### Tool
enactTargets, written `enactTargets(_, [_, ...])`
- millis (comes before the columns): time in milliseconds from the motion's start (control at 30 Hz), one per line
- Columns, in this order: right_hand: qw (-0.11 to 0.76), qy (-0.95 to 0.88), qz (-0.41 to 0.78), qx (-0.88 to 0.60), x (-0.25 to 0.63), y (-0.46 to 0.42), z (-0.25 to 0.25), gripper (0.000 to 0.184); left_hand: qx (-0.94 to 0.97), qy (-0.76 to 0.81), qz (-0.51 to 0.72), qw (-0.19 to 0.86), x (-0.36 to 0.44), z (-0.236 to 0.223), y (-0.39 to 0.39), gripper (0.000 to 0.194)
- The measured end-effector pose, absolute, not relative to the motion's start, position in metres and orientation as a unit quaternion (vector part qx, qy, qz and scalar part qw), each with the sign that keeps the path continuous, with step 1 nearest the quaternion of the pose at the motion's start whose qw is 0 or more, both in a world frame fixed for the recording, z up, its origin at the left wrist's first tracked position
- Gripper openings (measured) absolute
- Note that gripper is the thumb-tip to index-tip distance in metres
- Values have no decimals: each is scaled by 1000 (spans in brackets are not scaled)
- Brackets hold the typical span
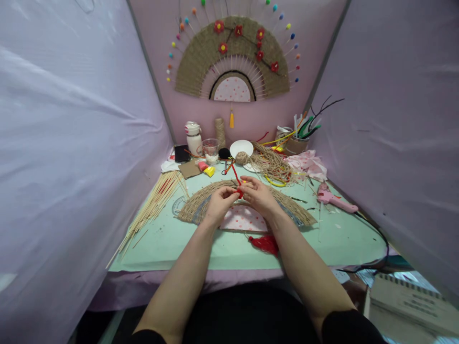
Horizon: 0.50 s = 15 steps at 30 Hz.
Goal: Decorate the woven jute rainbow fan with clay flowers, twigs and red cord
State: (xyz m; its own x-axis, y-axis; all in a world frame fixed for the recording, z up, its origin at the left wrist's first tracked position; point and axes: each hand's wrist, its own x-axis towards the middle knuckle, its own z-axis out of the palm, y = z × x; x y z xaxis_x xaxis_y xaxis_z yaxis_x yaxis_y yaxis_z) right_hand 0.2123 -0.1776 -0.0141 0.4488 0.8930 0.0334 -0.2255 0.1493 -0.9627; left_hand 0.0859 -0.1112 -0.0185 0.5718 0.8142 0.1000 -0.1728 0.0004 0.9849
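My left hand [219, 201] and my right hand [258, 196] meet over a half-round fan of jute twine [193, 205] that lies on the mint green mat [172, 239]. Both pinch a small red piece [239, 192] between their fingertips, and a thin red stem [234, 174] rises from it. The fan's centre is a white panel with pink dots [242, 220]. A red tassel [264, 243] lies on the mat just in front of the fan, under my right forearm.
A bundle of bamboo skewers [154, 205] lies at the left. A pink glue gun [335, 199] with a black cord rests at the right. Loose twine [268, 165], a white dish, a glass, a bottle and a cup of pipe cleaners [297, 138] crowd the back. A finished fan [233, 59] hangs on the wall.
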Motion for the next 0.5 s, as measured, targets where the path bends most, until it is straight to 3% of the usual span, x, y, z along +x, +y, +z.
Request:
enactTargets(200, [690,-283,462,-479,213,-177,-17,50,558,274,392,678,86,-20,-110,17])
enactTargets(500, [718,-248,435,-484,217,-172,-22,51,473,270,350,762,87,-16,-110,31])
